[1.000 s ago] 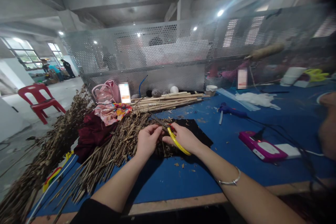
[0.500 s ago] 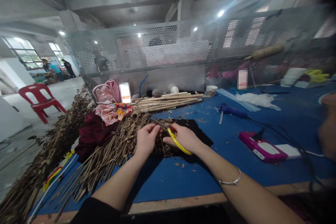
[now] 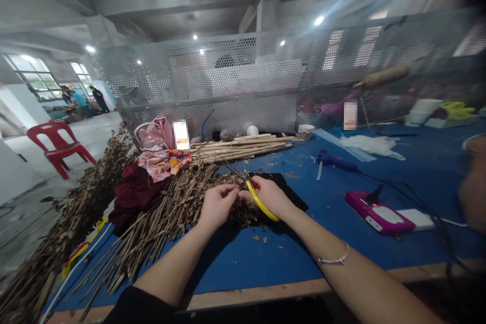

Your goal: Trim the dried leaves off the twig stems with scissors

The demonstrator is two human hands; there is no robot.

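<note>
My right hand [image 3: 270, 196] grips yellow-handled scissors [image 3: 257, 198], their dark blades pointing up and left over the dried twigs. Beside it, my left hand [image 3: 217, 206] is closed in a pinch on a small clump of dried brown twigs [image 3: 243, 215] lying on a black cloth [image 3: 290, 188]. The fingertips of both hands almost touch. A large heap of long dried stalks [image 3: 152, 223] fans out to the left across the blue table [image 3: 288, 258].
A bundle of pale sticks [image 3: 243, 146], a pink bag [image 3: 150, 135] and floral cloth lie behind. A blue glue gun [image 3: 334, 160], a pink device [image 3: 375, 216] with cables and white plastic sit right. A perforated metal screen [image 3: 266, 81] backs the table. A red chair [image 3: 56, 146] stands far left.
My left hand has shifted slightly right and down, closer to the right hand. The scissors have tilted up a little, blades raised over the twigs.
</note>
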